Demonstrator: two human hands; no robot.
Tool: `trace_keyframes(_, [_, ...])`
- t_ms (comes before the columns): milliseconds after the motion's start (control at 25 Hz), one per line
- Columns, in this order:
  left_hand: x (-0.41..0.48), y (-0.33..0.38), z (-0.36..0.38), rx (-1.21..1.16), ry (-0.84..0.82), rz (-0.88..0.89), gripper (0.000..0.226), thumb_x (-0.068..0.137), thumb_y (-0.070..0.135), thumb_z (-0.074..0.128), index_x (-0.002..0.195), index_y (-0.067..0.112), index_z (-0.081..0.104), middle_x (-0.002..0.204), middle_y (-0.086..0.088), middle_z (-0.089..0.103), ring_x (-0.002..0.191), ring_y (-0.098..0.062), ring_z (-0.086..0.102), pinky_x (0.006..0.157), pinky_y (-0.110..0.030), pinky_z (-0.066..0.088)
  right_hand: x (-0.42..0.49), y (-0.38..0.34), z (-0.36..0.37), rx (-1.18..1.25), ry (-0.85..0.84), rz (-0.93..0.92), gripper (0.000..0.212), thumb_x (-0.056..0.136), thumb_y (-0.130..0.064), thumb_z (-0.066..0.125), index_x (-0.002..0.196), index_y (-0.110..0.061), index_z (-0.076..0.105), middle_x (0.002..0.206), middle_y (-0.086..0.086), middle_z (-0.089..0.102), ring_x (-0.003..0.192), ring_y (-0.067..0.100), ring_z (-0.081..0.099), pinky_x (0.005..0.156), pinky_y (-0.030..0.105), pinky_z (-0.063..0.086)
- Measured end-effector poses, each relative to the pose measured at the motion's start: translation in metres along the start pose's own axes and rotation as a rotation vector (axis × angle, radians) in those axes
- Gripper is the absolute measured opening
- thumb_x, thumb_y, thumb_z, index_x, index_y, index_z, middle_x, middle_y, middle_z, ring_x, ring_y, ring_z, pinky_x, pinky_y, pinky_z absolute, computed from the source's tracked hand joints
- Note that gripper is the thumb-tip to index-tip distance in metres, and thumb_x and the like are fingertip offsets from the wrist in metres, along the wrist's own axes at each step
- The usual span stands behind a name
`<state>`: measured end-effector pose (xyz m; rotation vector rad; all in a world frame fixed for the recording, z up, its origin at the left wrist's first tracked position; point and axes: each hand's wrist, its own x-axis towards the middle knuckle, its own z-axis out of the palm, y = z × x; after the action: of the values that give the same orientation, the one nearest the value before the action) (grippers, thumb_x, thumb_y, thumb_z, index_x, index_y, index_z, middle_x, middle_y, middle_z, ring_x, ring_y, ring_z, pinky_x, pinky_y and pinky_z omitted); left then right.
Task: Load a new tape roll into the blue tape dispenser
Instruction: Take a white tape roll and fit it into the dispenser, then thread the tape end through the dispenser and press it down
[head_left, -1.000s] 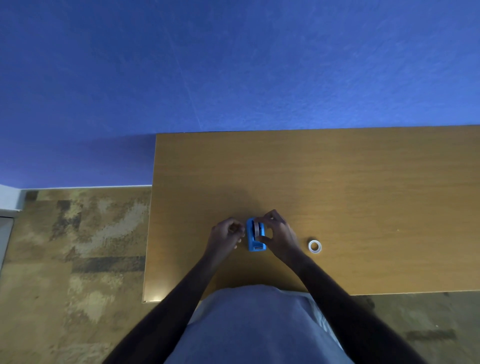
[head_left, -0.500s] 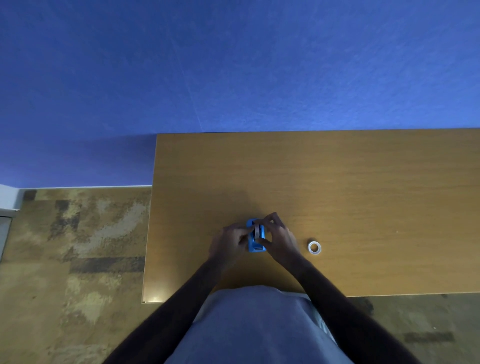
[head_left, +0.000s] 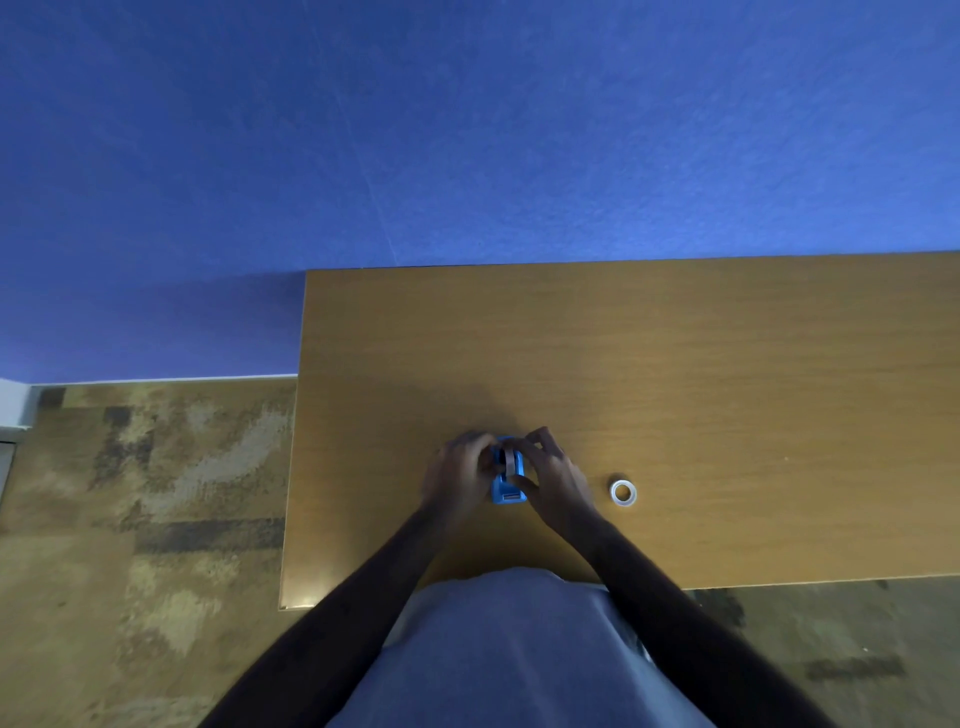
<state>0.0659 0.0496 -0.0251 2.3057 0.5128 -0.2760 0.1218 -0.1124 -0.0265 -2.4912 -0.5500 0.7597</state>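
The blue tape dispenser (head_left: 507, 488) stands on the wooden table (head_left: 675, 374) close to its near edge, cutter end towards me. A tape roll (head_left: 511, 461) sits upright in its cradle, a pale band between my fingers. My left hand (head_left: 456, 477) presses against the dispenser's left side, fingers curled at the roll. My right hand (head_left: 551, 474) grips the right side, thumb on the body and fingertips over the roll. A small white ring, which looks like an empty tape core (head_left: 623, 492), lies flat to the right of my right hand.
The table's left edge (head_left: 298, 441) drops to patterned carpet (head_left: 145, 493). A blue wall (head_left: 467, 130) rises right behind the table. My torso in a light shirt (head_left: 509, 654) is against the near edge.
My left hand has moved right from just beside the dispenser until it touches its left side. The right hand and the white ring have stayed where they were.
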Motion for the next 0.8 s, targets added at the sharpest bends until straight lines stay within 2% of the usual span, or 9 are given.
trace_keyframes(80, [-0.001,0.001,-0.001,0.004,-0.004,-0.012,0.016,0.088,0.015,0.073,0.081,0.022,0.06,0.082,0.002,0.068,0.078,-0.026,0.068,0.063,-0.028,0.032,0.0,0.0,0.0,-0.009,-0.003,0.007,0.049,0.094,-0.02,0.08,0.139,-0.032,0.066,0.132,0.0,0.058,0.11,0.029,0.071,0.073,0.047,0.061])
trace_keyframes(160, [-0.002,0.003,-0.001,-0.007,0.013,-0.027,0.03,0.088,0.016,0.072,0.076,0.03,0.049,0.07,0.009,0.055,0.077,-0.026,0.066,0.059,-0.028,0.029,0.0,0.0,0.0,-0.008,-0.005,0.004,0.048,0.094,-0.02,0.079,0.138,-0.033,0.066,0.132,0.0,0.057,0.11,0.03,0.071,0.074,0.05,0.063])
trace_keyframes(240, [-0.005,0.003,0.002,-0.031,0.028,-0.033,0.036,0.088,0.016,0.071,0.077,0.034,0.041,0.066,0.012,0.051,0.078,-0.027,0.065,0.056,-0.027,0.029,0.001,0.0,0.0,-0.021,-0.016,0.004,0.05,0.093,-0.018,0.079,0.138,-0.034,0.064,0.133,0.0,0.056,0.11,0.031,0.071,0.075,0.052,0.063])
trace_keyframes(400, [-0.011,-0.004,0.004,-0.146,0.017,-0.086,0.021,0.09,0.019,0.073,0.102,0.024,0.056,0.093,0.004,0.075,0.086,-0.021,0.071,0.068,-0.036,0.052,-0.002,-0.002,0.002,-0.045,-0.03,0.026,0.062,0.088,-0.019,0.083,0.143,-0.034,0.058,0.136,-0.002,0.054,0.11,0.034,0.071,0.076,0.051,0.063])
trace_keyframes(520, [-0.018,-0.009,0.004,-0.253,0.044,-0.088,0.023,0.088,0.015,0.073,0.106,0.023,0.061,0.086,0.012,0.072,0.079,-0.013,0.069,0.069,-0.032,0.052,-0.007,-0.002,0.006,0.072,0.003,0.082,0.068,0.082,-0.022,0.088,0.141,-0.034,0.057,0.133,-0.003,0.057,0.105,0.031,0.073,0.078,0.051,0.064])
trace_keyframes(640, [-0.022,-0.012,0.003,-0.305,-0.007,-0.091,0.035,0.085,0.014,0.08,0.116,0.024,0.069,0.095,0.006,0.079,0.087,-0.016,0.076,0.076,-0.041,0.063,-0.013,-0.005,0.012,0.289,0.102,0.205,0.064,0.075,-0.019,0.094,0.13,-0.023,0.064,0.123,0.001,0.065,0.1,0.029,0.073,0.08,0.051,0.064])
trace_keyframes(720, [-0.022,-0.012,0.003,-0.293,-0.015,-0.067,0.046,0.088,0.007,0.075,0.129,0.026,0.071,0.11,0.003,0.081,0.098,-0.016,0.078,0.087,-0.043,0.064,-0.015,-0.006,0.018,0.416,0.182,0.32,0.055,0.072,-0.013,0.096,0.117,-0.013,0.065,0.112,0.006,0.071,0.096,0.031,0.072,0.081,0.05,0.061])
trace_keyframes(800, [-0.024,-0.008,0.001,-0.232,-0.016,-0.034,0.057,0.091,0.003,0.067,0.143,0.026,0.067,0.128,0.001,0.079,0.112,-0.019,0.075,0.098,-0.041,0.061,-0.018,-0.006,0.025,0.473,0.188,0.412,0.045,0.072,-0.008,0.094,0.106,-0.007,0.065,0.1,0.007,0.073,0.093,0.032,0.07,0.083,0.05,0.057])
